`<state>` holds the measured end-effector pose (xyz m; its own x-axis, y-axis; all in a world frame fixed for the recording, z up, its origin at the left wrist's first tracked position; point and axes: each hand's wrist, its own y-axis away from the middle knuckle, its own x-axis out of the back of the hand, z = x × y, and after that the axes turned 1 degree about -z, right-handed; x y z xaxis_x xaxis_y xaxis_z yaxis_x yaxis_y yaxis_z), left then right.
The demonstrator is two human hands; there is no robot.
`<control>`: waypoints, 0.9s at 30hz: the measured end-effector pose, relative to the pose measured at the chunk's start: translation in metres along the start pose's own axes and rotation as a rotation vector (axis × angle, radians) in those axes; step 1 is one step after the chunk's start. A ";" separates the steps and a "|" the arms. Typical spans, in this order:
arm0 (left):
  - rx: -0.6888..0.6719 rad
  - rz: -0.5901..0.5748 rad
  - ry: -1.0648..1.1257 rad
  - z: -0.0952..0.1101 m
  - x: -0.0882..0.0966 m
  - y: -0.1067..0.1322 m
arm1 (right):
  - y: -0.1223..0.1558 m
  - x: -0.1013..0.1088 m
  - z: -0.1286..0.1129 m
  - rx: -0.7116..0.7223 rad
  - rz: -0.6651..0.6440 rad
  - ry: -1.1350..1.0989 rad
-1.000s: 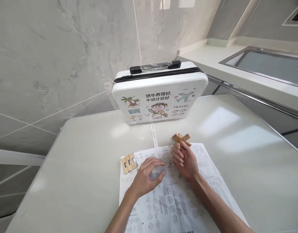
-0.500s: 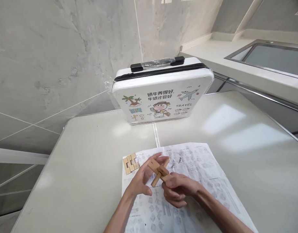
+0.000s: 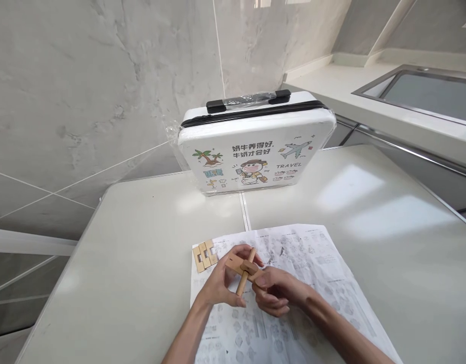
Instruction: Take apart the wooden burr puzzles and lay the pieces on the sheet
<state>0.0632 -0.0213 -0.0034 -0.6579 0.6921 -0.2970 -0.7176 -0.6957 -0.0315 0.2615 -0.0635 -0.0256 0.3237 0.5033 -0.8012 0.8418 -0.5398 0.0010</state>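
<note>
Between your hands, over the printed sheet (image 3: 312,263): the wooden assembly (image 3: 249,266), crossed pieces with a rod (image 3: 242,284) slanting through the middle. Your right hand (image 3: 276,290) pinches its right end, thumb on top, fingers curled under. Reads as the steadying grip, with the rod's ends free for the other side. Your left hand (image 3: 219,285) is half-curled around the left side: fingers behind the rod's upper end, thumb by its lower end. Likely set to span the rod; can't tell if it's gripping or just touching.

Just past your left fingers, on the sheet's top-left corner: 3 notched wooden pieces (image 3: 204,256), flat, side by side. Probably parked there to stay reachable and off most of the diagrams. Print too small to read.

Farther out on the table (image 3: 141,263): 1 white suitcase (image 3: 251,156), handle up, near the wall (image 3: 103,76). Zipper looks closed, clear plastic (image 3: 174,132) over the shell, contents hidden. Right of it, counter (image 3: 312,78) with a metal-framed panel; function unclear.
</note>
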 end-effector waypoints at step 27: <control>0.139 0.356 -0.615 -0.001 -0.019 0.003 | 0.008 0.003 -0.020 0.248 0.782 0.761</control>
<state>0.0736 -0.0364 0.0006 -0.8370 0.4398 0.3257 -0.4316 -0.8964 0.1011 0.2781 -0.0529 -0.0154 0.9777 0.2020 -0.0575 0.2087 -0.9654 0.1566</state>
